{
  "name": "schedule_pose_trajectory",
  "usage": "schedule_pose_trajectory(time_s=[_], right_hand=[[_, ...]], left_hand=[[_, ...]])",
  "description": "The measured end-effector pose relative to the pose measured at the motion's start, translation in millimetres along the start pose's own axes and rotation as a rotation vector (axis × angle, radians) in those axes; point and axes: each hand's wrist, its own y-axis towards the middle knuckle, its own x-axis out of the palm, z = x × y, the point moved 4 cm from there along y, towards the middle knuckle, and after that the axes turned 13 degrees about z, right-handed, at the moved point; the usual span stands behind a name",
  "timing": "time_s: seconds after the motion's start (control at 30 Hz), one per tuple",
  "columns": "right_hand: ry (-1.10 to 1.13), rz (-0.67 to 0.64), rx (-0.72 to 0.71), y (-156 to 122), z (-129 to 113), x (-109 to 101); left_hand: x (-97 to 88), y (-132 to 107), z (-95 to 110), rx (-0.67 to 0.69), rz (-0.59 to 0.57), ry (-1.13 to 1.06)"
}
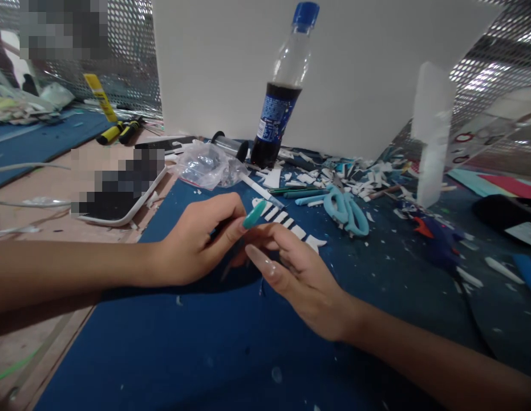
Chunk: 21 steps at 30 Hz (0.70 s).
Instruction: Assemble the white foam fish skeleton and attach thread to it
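My left hand (207, 237) is over the blue mat (197, 348), its fingers curled and thumb folded in against them. A long glossy teal shape at its thumb tip looks like a nail. What those fingers hold, if anything, is hidden. Close against it is my right hand (302, 279), loosely bent, with a long pale thumbnail and a gap between thumb and forefinger; nothing shows in it. Some of its fingertips are blurred behind the left hand. Just beyond both hands lies a white striped fish-skeleton cutout (286, 220), partly covered by the right fingers.
Light blue-handled scissors (346, 211) lie beyond the right hand. A cola bottle (280, 97) stands before a white board (355, 68), near white scraps (368, 177) and a clear plastic bag (203, 162). At left is a phone (124, 194); at right, a dark blue glue gun (440, 240).
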Motion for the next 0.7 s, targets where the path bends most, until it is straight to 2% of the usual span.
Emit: schedule_pose_trajectory(time_s=[0.13,0.2,0.27,0.4,0.57,0.7], right_hand=[[0.189,0.061,0.158,2.4,7.8,2.7],[0.200,0.082,0.201,2.7,9.5,3.1],[0.151,0.080,0.168,2.8,8.5,2.3],[-0.002,0.062,0.002,3.5,5.2,-0.4],[0.027,0.076,0.064,6.4,6.9,-1.0],[0.129,0.143,0.102,8.2,5.9,-3.3]], left_hand=[[0.3,-2.5,5.2,0.110,-0.016,-0.054],[0.0,-2.1,5.3,0.105,-0.020,-0.054],[-0.6,-1.0,3.6,0.062,-0.015,-0.041],[-1.6,-0.4,1.1,0.004,0.008,-0.040],[-0.6,-1.6,3.2,0.046,0.004,0.007],[-0.1,-2.1,-1.9,-0.080,-0.023,-0.028]])
